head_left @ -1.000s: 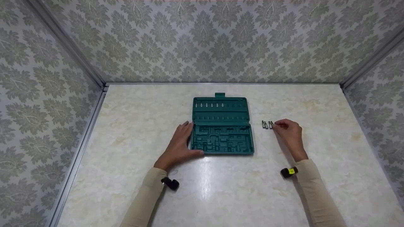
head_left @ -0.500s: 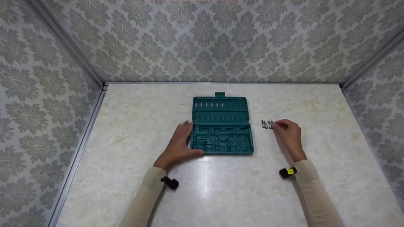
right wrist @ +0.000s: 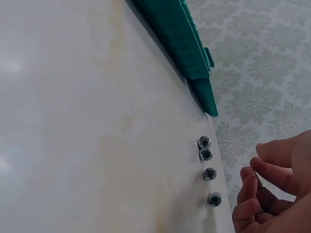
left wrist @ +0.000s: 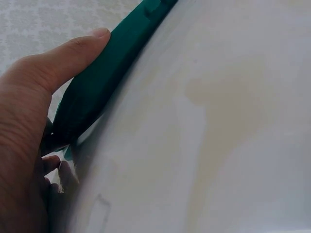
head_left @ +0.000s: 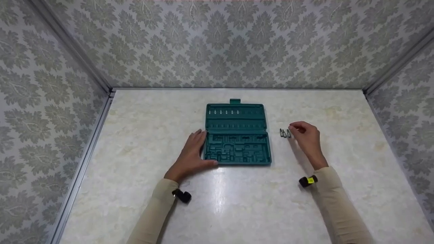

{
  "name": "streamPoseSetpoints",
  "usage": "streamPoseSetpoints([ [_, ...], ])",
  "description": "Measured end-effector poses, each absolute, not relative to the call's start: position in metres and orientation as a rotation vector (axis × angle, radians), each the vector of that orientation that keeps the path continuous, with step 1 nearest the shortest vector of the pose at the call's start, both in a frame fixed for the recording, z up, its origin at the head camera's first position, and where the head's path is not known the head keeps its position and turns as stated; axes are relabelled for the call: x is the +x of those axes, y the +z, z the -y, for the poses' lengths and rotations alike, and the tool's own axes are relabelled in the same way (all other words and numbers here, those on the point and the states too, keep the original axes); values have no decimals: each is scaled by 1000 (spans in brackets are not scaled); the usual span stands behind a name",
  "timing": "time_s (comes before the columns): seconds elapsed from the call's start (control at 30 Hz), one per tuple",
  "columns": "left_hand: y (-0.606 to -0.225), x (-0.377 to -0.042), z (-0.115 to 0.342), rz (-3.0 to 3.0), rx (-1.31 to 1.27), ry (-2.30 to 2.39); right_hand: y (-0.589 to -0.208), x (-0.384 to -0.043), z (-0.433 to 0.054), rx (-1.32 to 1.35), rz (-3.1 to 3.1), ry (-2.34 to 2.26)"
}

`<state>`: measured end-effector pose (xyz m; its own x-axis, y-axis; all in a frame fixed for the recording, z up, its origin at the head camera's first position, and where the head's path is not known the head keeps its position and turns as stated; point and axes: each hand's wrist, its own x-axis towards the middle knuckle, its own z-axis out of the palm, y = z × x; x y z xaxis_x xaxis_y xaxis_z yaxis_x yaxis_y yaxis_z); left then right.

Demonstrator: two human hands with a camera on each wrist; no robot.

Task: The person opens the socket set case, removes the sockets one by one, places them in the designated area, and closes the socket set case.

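In the head view an open green plastic case (head_left: pixel 237 147) lies mid-table, its lid laid back. My left hand (head_left: pixel 190 154) rests against its left side, fingers stretched along the edge and thumb across the front corner; the left wrist view has that thumb (left wrist: pixel 77 56) on the green wall. My right hand (head_left: pixel 307 140) hovers right of the case, thumb and index tips close together, with nothing visible between them. Several small metal sockets (head_left: pixel 284 133) lie in a row beside its fingertips; in the right wrist view the nearest socket (right wrist: pixel 214 199) sits apart from the fingers.
Several bright sockets (head_left: pixel 221 112) fill the left part of the upper row in the lid. Moulded hollows of various shapes cover the case's lower half. Patterned walls (head_left: pixel 217 40) surround the marbled table (head_left: pixel 251 206) at the back and sides.
My right hand has risen off the row of sockets and shifted slightly left toward the case. The sockets stay on the table. My left hand keeps its place on the case.
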<state>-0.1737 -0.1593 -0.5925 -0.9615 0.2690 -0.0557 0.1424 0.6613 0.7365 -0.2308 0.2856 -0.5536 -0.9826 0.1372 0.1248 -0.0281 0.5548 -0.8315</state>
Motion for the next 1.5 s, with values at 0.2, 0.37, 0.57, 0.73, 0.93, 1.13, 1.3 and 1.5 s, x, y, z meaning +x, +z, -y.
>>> streamPoseSetpoints([
  [0.2,-593,-174,159,-2716,336,1186,-548,-238,-269,3,2626,1422],
  [0.37,-593,-174,159,-2718,333,1174,-547,-244,-255,78,2651,1455],
  [0.57,-590,-175,160,-2724,365,1163,-546,-250,-235,152,2675,1466],
  [0.73,-590,-174,160,-2728,357,1151,-543,-256,-219,199,2708,1500],
  [0.93,-591,-173,160,-2726,348,1173,-537,-265,-204,285,2756,1450],
  [1.13,-592,-172,159,-2735,346,1185,-534,-279,-189,388,2777,1461],
  [1.3,-592,-170,157,-2720,326,1206,-535,-290,-177,437,2789,1481],
  [1.5,-591,-172,159,-2728,351,1196,-536,-305,-161,496,2784,1487],
])
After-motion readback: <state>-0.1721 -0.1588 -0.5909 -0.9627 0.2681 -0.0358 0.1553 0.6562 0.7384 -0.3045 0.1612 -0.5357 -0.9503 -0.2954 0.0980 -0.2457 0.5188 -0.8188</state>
